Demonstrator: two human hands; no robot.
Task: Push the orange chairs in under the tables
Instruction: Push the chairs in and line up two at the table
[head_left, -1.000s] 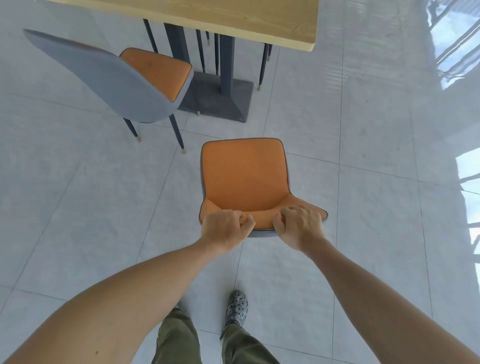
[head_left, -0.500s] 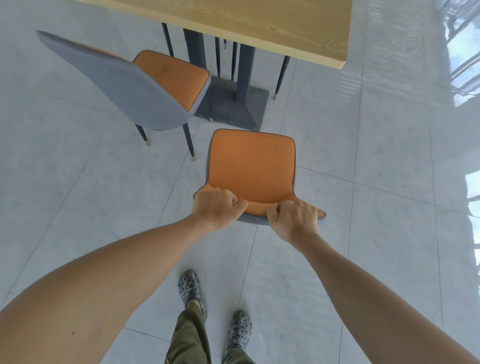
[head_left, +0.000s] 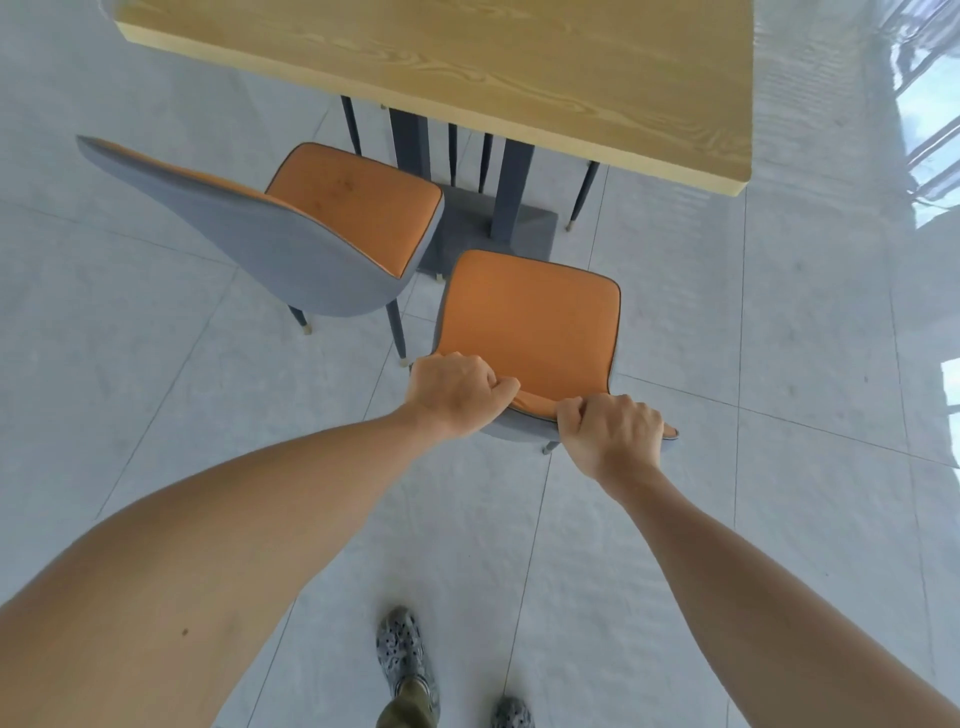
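Both hands clamped on the top edge of the near chair's (head_left: 530, 322) backrest: left hand (head_left: 454, 395) fisted over the left corner, right hand (head_left: 615, 434) curled over the right corner, fingers fully wrapped, nothing else held. Chair on the floor (head_left: 779, 364) short of the table (head_left: 467, 62), seat front close to the pedestal base (head_left: 488, 234) but not yet under the top. Second chair (head_left: 291, 234) just to the left, turned at an angle, only partly tucked in.

Likely hazards, judged from this layout:
- Front legs, hidden beneath the seat, liable to strike the pedestal base if driven straight ahead; result, a jolt or a skewed chair.
- Narrow gap to the second chair; drift leftward apt to knock seat against seat or leg against leg.
- Grip high on the backrest; hard push against a snagged leg apt to tip the chair forward rather than slide it.
- Smooth tiles; sudden slip possible once resistance gives.
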